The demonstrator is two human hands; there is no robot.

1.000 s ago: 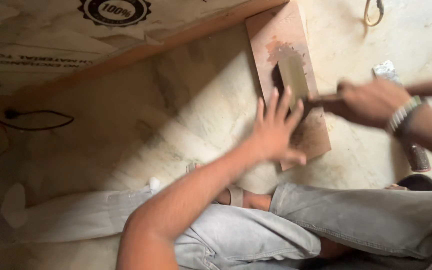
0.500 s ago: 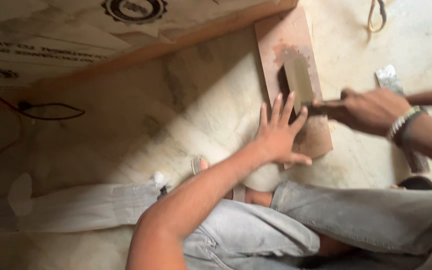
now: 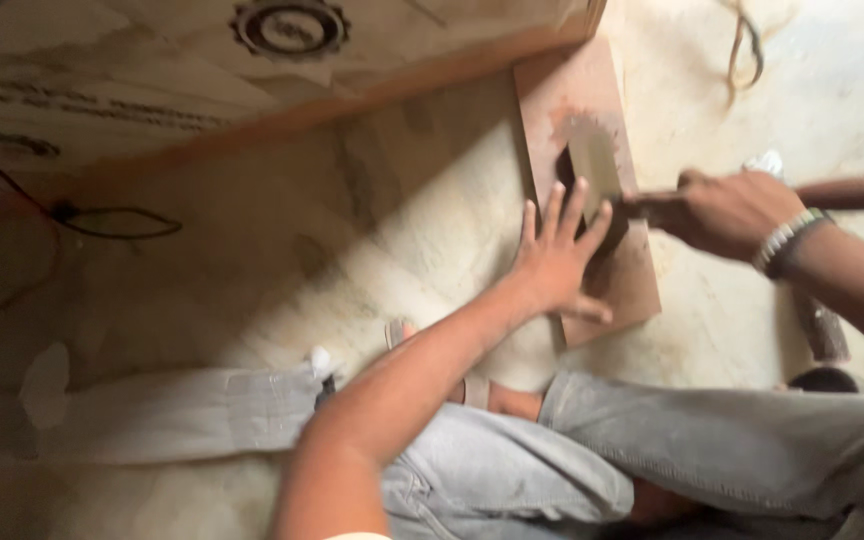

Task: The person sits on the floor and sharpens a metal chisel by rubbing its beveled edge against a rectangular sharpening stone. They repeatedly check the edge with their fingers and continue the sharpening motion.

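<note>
Fingers spread, my left hand (image 3: 557, 262) presses flat on the brown board (image 3: 584, 180) lying on the stone floor (image 3: 432, 230) beside my knees, pinning it so it cannot slide. My right hand (image 3: 722, 210) is closed around a tool handle, its flat blade (image 3: 594, 165) resting on the board's middle.

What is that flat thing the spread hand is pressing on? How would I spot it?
Start at the big plywood sheet lying across the top of the pale stone floor. At its right end lies a reddish-brown rectangular wooden board, pinned by the left hand while the right hand works a tool on it. Only it bears a rough grey patch.
</note>
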